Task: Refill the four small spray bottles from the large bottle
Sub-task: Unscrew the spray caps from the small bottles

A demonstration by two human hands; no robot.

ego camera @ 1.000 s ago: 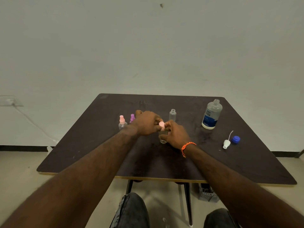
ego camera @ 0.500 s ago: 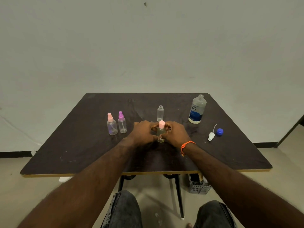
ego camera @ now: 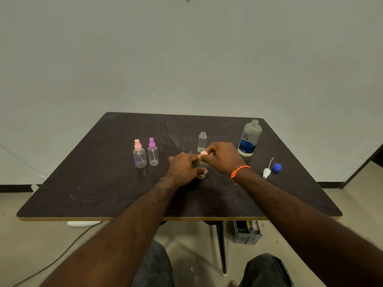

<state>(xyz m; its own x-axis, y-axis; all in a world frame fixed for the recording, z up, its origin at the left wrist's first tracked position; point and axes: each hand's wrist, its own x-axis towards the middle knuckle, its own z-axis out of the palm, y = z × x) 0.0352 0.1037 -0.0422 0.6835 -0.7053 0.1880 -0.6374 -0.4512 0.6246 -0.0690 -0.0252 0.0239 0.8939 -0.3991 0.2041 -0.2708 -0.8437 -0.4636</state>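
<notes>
Currently, left to right: pink-capped spray bottle (ego camera: pixel 139 155) and purple-capped spray bottle (ego camera: pixel 153 152), capped. Left hand (ego camera: pixel 184 170) grips third spray bottle (ego camera: pixel 201 171); right hand (ego camera: pixel 222 157) pinches its pink cap (ego camera: pixel 203 153). Fourth small bottle (ego camera: pixel 202 141) uncapped, apparently unfilled. Large bottle (ego camera: pixel 249 138) open; white sprayer head (ego camera: pixel 266 172) loose.

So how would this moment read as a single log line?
left hand: grips small bottle | right hand: pinches pink spray cap | large bottle: uncapped, upright | one small bottle open
</notes>
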